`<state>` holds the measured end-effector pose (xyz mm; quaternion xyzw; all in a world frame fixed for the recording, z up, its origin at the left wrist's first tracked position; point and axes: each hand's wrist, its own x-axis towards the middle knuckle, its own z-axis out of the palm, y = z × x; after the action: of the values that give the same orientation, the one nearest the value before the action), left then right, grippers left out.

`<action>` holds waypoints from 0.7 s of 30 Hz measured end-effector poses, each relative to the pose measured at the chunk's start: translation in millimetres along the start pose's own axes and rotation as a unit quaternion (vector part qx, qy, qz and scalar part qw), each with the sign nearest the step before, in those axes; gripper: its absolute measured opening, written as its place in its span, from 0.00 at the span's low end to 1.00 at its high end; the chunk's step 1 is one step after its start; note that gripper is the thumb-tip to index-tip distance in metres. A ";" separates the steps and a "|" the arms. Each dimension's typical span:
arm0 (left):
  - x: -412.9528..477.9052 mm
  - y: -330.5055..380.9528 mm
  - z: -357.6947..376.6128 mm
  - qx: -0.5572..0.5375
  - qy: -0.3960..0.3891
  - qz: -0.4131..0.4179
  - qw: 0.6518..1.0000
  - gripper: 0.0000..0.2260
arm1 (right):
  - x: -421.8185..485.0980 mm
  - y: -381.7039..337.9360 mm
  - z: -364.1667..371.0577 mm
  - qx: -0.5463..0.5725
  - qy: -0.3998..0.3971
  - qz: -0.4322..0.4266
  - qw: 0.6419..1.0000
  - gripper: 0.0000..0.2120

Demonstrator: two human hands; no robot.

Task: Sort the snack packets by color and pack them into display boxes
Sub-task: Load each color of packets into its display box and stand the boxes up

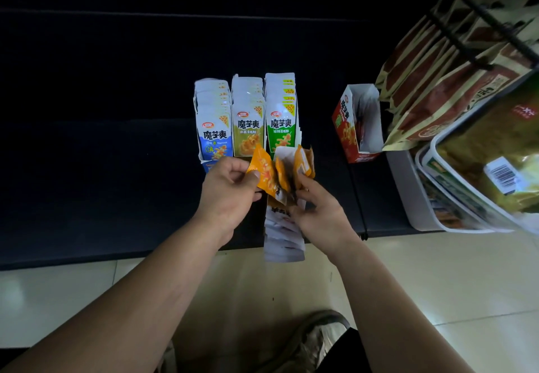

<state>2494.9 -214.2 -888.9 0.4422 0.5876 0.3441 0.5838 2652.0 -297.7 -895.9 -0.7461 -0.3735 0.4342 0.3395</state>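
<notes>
Orange packets, L hand pinching, R hand gripping, prob fanned

left hand pinches orange packets | right hand grips them

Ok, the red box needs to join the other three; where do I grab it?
Pinch the red box by its printed left wall, at the open top edge, coming from the left: that side is free, while bags crowd its right.
</notes>
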 end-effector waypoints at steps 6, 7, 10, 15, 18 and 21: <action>3.1 -3.7 4.9 0.076 -0.029 -0.016 0.997 0.04 | 1.7 2.5 -1.7 0.020 0.001 0.008 1.000 0.35; 3.0 -2.2 8.2 0.107 -0.042 -0.011 0.993 0.04 | 2.0 3.1 -1.7 0.020 0.003 0.006 1.000 0.34; 7.2 0.2 19.1 0.184 -0.049 0.008 0.982 0.12 | 5.1 6.7 -3.1 -0.008 0.032 -0.023 0.999 0.28; 15.5 -4.2 25.5 0.265 -0.026 0.083 0.960 0.08 | 6.3 13.0 -3.1 -0.103 0.070 -0.101 0.987 0.17; 14.3 -2.1 22.2 0.251 -0.023 0.102 0.962 0.06 | 8.7 10.9 -4.7 -0.070 0.076 -0.080 0.991 0.16; 12.6 6.6 11.9 0.204 0.015 0.103 0.973 0.05 | 13.1 5.9 -4.9 -0.052 0.071 -0.049 0.995 0.10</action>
<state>2508.3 -201.4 -888.6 0.6049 0.6052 0.2822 0.4337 2662.4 -290.3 -904.1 -0.7727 -0.4067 0.3432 0.3461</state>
